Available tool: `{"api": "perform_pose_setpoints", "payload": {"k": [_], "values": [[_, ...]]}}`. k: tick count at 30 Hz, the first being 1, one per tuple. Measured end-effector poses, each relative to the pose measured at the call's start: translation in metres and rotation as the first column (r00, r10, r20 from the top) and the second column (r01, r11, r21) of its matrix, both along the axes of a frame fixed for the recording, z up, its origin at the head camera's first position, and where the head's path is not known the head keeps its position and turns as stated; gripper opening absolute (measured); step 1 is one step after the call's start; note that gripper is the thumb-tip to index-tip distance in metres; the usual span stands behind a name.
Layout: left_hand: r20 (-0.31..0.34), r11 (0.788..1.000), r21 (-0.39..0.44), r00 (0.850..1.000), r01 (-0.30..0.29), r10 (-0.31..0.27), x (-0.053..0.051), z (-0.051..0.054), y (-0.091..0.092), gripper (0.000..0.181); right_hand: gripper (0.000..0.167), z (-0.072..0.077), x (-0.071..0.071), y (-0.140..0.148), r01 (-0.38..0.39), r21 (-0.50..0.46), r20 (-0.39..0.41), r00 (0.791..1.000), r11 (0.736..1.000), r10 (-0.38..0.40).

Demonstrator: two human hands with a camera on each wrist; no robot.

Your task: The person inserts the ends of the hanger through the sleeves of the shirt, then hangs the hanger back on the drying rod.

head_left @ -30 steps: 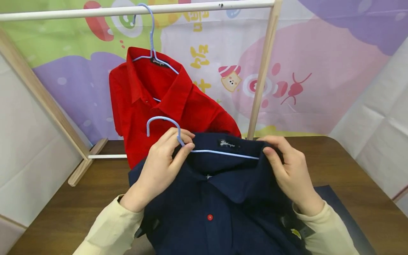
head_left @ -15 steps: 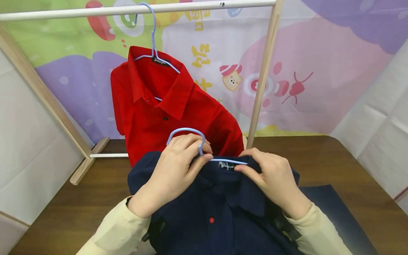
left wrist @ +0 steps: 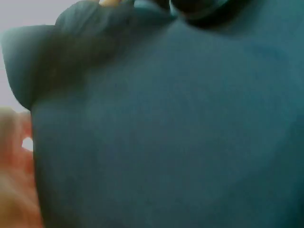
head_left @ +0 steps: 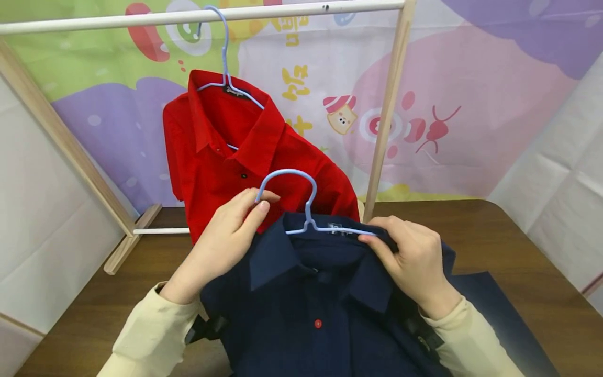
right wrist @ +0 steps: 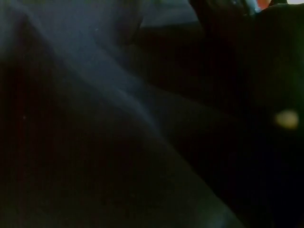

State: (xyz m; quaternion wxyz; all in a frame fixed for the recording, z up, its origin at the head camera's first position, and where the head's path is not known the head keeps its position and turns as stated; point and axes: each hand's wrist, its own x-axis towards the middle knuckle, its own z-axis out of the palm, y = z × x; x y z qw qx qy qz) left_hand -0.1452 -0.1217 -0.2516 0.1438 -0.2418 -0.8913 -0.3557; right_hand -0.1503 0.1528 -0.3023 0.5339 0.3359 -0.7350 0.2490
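A navy shirt (head_left: pixel 330 335) with a red button hangs in front of me, a light-blue hanger (head_left: pixel 311 209) inside its neck and the hook standing above the collar. My right hand (head_left: pixel 414 256) pinches the collar together with the hanger's arm on the right. Beside the hook's tip is my left hand (head_left: pixel 231 230), thumb and fingers apart, above the shirt's left shoulder; the tip overlaps its fingers. The shirt cloth (left wrist: pixel 161 123) fills most of the left wrist view. Dark cloth (right wrist: pixel 104 142) covers the right wrist view, where details are too dim to tell.
Behind, a red shirt (head_left: pixel 301 162) hangs on another blue hanger (head_left: pixel 224 47) from the white rail (head_left: pixel 141 20) of a wooden rack (head_left: pixel 388 110). On the brown table (head_left: pixel 509 241), a dark navy flat item (head_left: pixel 494 314) lies at the right. A cartoon-printed cloth (head_left: pixel 471 78) backs the table.
My left hand has let go of the hanger's neck and moved left. The hanger's hook now stands uncovered above the collar. The right hand has shifted inward along the collar with the shirt.
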Motion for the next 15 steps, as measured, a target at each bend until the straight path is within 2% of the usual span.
{"api": "perform_pose_setpoints", "payload": {"k": [1,3,6,8,10,15], "values": [[0.065,1.000,-0.025,0.998,-0.012,0.014,-0.002,-0.001,-0.005,0.030,0.039,0.001,0.000,0.001,-0.011,-0.014,-0.007,1.000,1.000,0.011],[0.196,0.997,-0.081,0.981,0.004,0.012,-0.006,-0.003,-0.015,0.037,0.039,0.001,-0.001,0.002,-0.030,-0.042,-0.024,0.999,0.999,0.029],[0.366,0.989,-0.118,0.930,0.091,-0.042,-0.012,-0.007,-0.025,0.046,0.040,0.001,-0.002,0.004,-0.043,-0.079,-0.050,0.998,0.996,0.039],[0.435,0.984,-0.098,0.896,0.149,-0.093,-0.014,-0.009,-0.029,0.047,0.041,0.001,-0.003,0.006,-0.039,-0.094,-0.053,0.998,0.995,0.034],[0.460,0.979,-0.076,0.878,0.187,-0.132,-0.014,-0.011,-0.030,0.047,0.043,0.000,-0.005,0.008,-0.031,-0.106,-0.039,0.999,0.994,0.027],[0.411,0.972,-0.018,0.888,0.234,-0.206,-0.012,-0.008,-0.028,0.032,0.046,0.002,-0.011,0.014,-0.033,-0.097,0.023,0.999,0.995,0.035]]}}
